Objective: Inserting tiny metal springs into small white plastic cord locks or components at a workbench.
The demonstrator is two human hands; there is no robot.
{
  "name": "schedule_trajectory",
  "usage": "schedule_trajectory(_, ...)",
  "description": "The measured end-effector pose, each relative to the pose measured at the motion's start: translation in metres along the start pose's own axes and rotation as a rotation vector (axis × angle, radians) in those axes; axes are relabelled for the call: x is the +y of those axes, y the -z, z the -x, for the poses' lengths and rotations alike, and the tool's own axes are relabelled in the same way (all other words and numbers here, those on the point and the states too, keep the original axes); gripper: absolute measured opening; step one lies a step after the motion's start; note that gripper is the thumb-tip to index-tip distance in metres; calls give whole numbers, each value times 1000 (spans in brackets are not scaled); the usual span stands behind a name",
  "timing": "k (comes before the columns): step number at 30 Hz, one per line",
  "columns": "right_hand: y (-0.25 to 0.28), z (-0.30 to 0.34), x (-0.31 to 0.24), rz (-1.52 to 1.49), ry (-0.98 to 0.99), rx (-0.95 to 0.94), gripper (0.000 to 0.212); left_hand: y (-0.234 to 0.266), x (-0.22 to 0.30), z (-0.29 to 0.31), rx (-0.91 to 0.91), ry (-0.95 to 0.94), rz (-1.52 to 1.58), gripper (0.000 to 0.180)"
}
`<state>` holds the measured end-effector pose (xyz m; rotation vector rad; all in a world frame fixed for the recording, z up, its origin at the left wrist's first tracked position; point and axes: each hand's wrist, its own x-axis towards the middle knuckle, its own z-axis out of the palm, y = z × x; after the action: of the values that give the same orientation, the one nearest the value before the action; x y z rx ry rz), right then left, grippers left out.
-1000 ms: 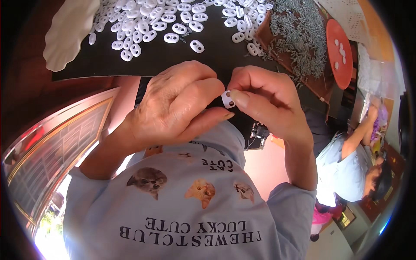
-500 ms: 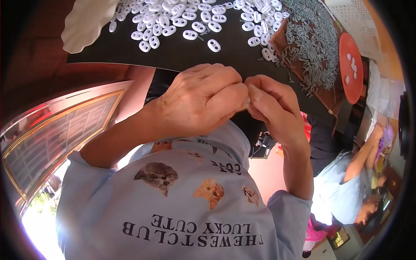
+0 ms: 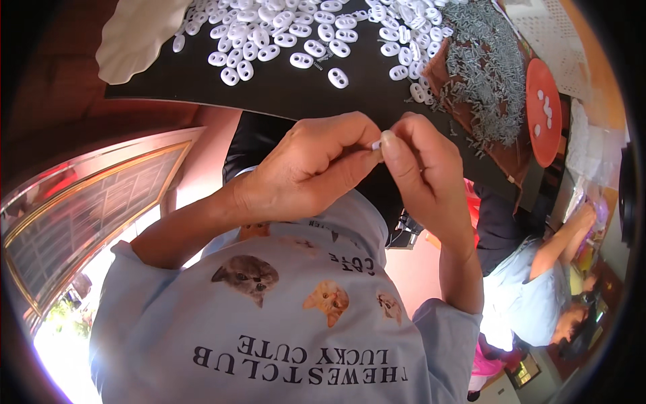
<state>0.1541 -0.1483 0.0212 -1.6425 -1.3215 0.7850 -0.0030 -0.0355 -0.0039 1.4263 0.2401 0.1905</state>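
Observation:
Below the table's near edge, my two hands meet fingertip to fingertip. Between them shows a small white plastic piece (image 3: 376, 145), mostly covered by the fingers. My left hand (image 3: 313, 165) is closed in a pinch on its left side. From the right, my right hand (image 3: 431, 172) pinches the same spot, thumb on top. Past the hands, many white oval two-hole cord locks (image 3: 279, 34) lie heaped on the dark table (image 3: 269, 94). A large pile of small grey metal springs (image 3: 488, 74) covers a brown cloth (image 3: 505, 158) at the right.
An orange-red plate (image 3: 548, 149) with several small white pieces stands right of the springs. At the far left lies a cream wavy-edged dish (image 3: 134, 40). A perforated white basket (image 3: 548, 44) is at the upper right. Another person (image 3: 538, 289) works at the right.
Both hands have come slightly lower and their fingers have opened out somewhat, so the white piece between the fingertips now shows. The table's contents appear slightly shifted with the view.

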Motion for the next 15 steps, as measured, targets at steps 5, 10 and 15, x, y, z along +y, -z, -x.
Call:
schedule_trajectory(5,-2,-1,3,198,150,23,8,-4,-3,-4,149,-59,6,2)
schedule_trajectory(10,55,6,13,405,167,159,6,7,10,-8,125,-74,7,6)
schedule_trajectory(15,89,4,22,715,51,128,7,9,8,-9,100,-51,-14,10)
